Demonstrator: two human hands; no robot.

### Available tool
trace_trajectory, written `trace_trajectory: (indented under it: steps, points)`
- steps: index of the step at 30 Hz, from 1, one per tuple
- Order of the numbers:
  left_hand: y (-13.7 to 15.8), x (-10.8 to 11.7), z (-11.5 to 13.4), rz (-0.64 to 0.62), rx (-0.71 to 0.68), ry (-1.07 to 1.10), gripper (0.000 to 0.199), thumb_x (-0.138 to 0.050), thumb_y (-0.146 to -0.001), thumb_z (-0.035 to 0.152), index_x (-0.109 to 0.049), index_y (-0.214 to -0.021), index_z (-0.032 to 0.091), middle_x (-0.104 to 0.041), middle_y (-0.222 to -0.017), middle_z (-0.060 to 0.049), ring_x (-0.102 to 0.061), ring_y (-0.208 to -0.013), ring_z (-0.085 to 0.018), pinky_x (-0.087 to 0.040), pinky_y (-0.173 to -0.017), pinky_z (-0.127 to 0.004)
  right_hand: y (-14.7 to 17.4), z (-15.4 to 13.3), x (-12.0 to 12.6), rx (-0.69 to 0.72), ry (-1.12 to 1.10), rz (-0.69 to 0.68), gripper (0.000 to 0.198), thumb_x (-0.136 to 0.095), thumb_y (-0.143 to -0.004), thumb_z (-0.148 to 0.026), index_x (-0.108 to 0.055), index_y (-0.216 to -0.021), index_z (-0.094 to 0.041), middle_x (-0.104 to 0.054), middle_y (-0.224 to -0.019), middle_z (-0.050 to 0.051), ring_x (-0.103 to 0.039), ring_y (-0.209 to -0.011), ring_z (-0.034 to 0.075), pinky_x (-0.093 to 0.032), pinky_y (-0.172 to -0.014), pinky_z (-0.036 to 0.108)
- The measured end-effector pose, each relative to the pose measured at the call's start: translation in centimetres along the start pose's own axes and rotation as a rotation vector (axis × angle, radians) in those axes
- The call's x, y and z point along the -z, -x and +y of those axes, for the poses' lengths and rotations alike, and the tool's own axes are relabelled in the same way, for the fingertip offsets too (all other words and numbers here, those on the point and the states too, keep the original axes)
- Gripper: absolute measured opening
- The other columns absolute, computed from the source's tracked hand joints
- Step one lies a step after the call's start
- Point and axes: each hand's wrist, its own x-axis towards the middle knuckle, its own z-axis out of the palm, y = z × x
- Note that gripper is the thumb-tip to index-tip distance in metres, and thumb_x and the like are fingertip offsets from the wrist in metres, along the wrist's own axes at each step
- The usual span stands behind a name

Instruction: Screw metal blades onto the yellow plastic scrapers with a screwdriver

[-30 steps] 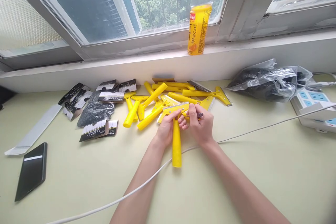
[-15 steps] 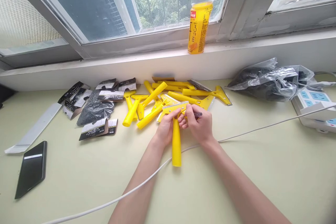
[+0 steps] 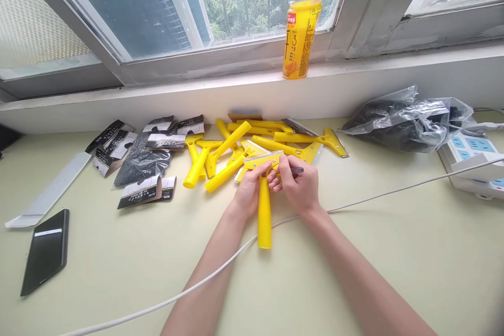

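A yellow scraper [image 3: 264,210] is held up in front of me, its blade head on top and its ribbed handle pointing down towards me. My left hand [image 3: 250,189] is closed around the left side of its head, the thumb lying across the front. My right hand [image 3: 300,182] grips a slim, dark, pen-like tool [image 3: 297,170] against the head's right side; the tool's tip is hidden by the fingers. Just behind lies a pile of yellow scrapers [image 3: 226,176], several overlapping, some with blades showing.
Black-and-white cardboard packaging [image 3: 139,192] and a black plastic-wrapped bundle [image 3: 144,160] lie left. Further left are a white strip [image 3: 51,189] and a phone [image 3: 45,252]. A cable [image 3: 220,269] crosses my forearms. At right sit a clear bag [image 3: 405,123] and power strip [image 3: 470,155]; a bottle [image 3: 301,39] stands on the sill.
Both hands keep the same hold on the scraper and the dark tool. The view has shifted very slightly; nothing else has visibly moved.
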Motion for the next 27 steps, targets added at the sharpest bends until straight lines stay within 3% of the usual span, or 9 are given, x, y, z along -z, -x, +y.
trace_trajectory:
  steps: [27]
  points:
    - [-0.15, 0.0, 0.17, -0.012, 0.013, 0.017, 0.027, -0.062, -0.095, 0.026, -0.057, -0.074, 0.011, -0.044, -0.065, 0.0, -0.047, -0.056, -0.009, -0.047, -0.059, -0.022, 0.08, -0.24, -0.09, -0.017, -0.022, -0.007, 0.044, -0.052, -0.101, -0.049, -0.057, -0.071, -0.018, -0.069, -0.067, 0.002, -0.064, -0.05, 0.011, -0.058, -0.048, 0.022]
